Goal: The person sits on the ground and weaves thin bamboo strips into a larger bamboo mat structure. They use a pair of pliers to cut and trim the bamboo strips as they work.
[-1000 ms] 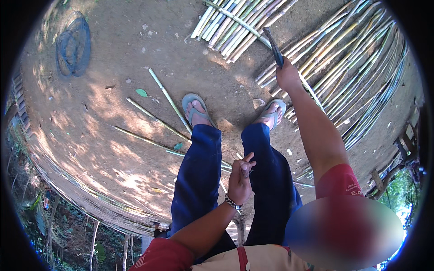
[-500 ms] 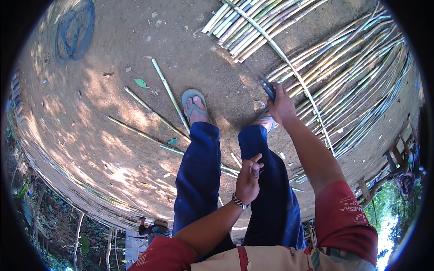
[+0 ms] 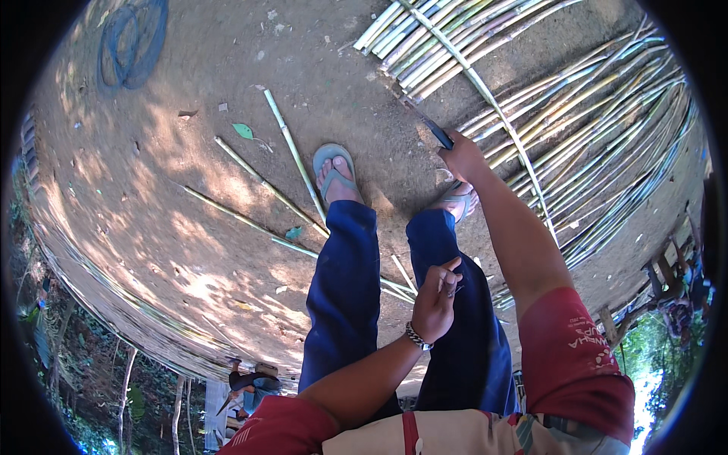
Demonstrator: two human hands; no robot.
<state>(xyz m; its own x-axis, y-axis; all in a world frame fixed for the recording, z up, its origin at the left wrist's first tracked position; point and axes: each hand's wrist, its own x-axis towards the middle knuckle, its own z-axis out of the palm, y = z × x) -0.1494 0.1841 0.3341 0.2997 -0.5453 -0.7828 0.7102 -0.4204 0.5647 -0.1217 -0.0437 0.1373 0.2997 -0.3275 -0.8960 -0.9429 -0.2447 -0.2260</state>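
Note:
My right hand (image 3: pixel 463 158) is closed round the black handle of a long-bladed knife (image 3: pixel 431 125). The dark blade points forward and left, its tip close to the cut ends of a row of bamboo poles (image 3: pixel 436 47). In front of my right thigh is my left hand (image 3: pixel 434 305), with a bracelet at the wrist. Its fingers are curled in, one sticks out a little, and no object shows in them. Several thin bamboo sticks (image 3: pixel 292 148) lie on the ground left of and between my sandalled feet.
A long crosswise pole (image 3: pixel 497 110) lies over the poles and over a wide spread of thinner bamboo (image 3: pixel 607 129) at the right. Blue netting (image 3: pixel 133 45) lies at the far left. Another person (image 3: pixel 254 385) is at the lower left, near a fence of upright posts.
The knife, blurred before, now shows clearly, its blade stretched toward the pole ends. My left hand has shifted slightly right, still curled. The whole view has moved a little.

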